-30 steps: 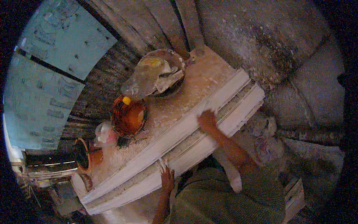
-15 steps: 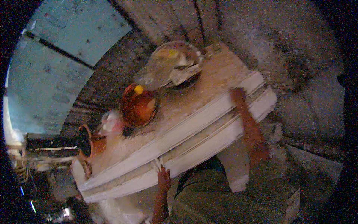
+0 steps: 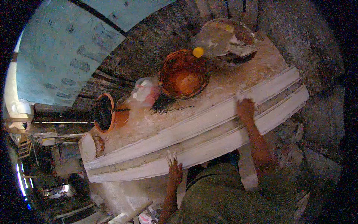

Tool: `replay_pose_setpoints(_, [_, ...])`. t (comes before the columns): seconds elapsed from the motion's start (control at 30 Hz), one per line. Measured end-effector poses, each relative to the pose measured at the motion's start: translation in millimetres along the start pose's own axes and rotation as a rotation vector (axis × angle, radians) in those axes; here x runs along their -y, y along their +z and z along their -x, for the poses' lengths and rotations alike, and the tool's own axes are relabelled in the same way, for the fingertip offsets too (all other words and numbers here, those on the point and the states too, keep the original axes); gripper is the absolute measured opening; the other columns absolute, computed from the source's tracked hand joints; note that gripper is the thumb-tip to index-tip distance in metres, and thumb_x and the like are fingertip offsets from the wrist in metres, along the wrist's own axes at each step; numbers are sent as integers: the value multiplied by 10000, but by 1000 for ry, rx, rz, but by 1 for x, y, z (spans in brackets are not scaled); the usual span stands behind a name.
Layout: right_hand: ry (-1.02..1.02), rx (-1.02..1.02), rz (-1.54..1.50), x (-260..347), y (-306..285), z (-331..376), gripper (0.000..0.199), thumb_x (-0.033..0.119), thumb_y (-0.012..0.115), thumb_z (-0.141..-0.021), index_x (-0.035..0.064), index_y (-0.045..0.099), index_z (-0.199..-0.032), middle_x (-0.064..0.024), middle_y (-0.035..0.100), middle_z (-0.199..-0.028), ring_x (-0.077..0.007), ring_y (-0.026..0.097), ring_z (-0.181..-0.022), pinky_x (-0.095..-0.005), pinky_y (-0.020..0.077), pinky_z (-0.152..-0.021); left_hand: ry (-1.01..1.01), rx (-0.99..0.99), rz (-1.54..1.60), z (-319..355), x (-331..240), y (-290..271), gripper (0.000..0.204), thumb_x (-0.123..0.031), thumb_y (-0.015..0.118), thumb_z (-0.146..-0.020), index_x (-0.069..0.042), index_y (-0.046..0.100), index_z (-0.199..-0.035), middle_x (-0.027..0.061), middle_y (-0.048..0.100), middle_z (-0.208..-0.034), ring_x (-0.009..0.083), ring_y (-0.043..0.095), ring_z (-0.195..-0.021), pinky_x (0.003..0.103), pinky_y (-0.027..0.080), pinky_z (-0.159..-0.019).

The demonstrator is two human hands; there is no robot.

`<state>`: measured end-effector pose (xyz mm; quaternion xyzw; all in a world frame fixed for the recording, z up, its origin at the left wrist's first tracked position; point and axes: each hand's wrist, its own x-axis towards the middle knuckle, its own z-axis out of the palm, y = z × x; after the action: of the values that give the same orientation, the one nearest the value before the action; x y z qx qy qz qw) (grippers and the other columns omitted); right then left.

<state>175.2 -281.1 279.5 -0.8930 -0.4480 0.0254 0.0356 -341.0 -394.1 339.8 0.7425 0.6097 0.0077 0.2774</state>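
Two long white moulded strips, a far strip (image 3: 201,115) and a near strip (image 3: 212,147), lie side by side along the bench, with a rough greyish groove (image 3: 149,159) between them. My left hand (image 3: 175,171) rests at the front edge of the near strip. Its white-coated fingers are stretched out and spread. My right hand (image 3: 246,109) is bent down on the far strip, right of the middle. Its fingers are curled together with whitened tips; whether anything small is in them is hidden.
Behind the strips stand a reddish-brown basin (image 3: 184,76), a round pan (image 3: 225,41) with whitish material, a clear plastic bag (image 3: 144,91) and an orange pot (image 3: 118,117) lying tipped. A yellow round thing (image 3: 198,52) sits by the basin's rim. A plank wall (image 3: 130,56) rises behind.
The view has swung, so the bench things sit further right in it. My right hand has moved leftward along the far strip. The left hand's fingers are spread wider.
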Motion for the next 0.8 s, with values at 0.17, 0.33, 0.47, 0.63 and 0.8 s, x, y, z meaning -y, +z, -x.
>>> replay_pose_setpoints(0.17, [-100,240,-207,191,-33,124,534,452,569,-940,-51,724,-1032,-303,677,-1096,-451,642,-1063,-540,490,-990,-10,43,80,-10,115,-23,643,-388,473,-1058,1,322,-1548,337,294,-1568,481,274,-1466,538,253,-1187])
replay_pose_setpoints(0.33, [-396,489,-242,333,-52,219,611,491,560,-920,-94,701,-1026,-325,670,-1072,-454,656,-1003,-545,516,-952,291,-202,-61,18,203,-82,496,-210,477,-1059,25,393,-1488,339,401,-1498,499,452,-1329,562,370,-1091])
replay_pose_setpoints(0.47, [-385,738,-335,399,-61,266,684,508,524,-963,-140,657,-1138,-391,574,-1278,-508,579,-1188,-594,468,-1007,368,-136,-128,32,270,-110,472,-176,484,-1056,68,387,-1449,322,395,-1511,536,433,-1324,569,362,-1100])
replay_pose_setpoints(0.63, [-348,410,-197,407,-23,243,696,523,494,-979,-130,631,-1173,-393,573,-1263,-517,579,-1180,-611,471,-994,308,-165,-156,29,300,-85,514,-203,492,-1060,98,365,-1456,319,400,-1509,522,414,-1350,559,338,-1127])
replay_pose_setpoints(0.8, [-100,312,-308,383,-32,215,705,530,441,-999,-131,640,-1143,-383,577,-1281,-506,614,-1132,-598,495,-968,36,-130,290,30,272,-73,534,-237,466,-1070,84,357,-1483,322,409,-1501,507,420,-1355,539,337,-1133])
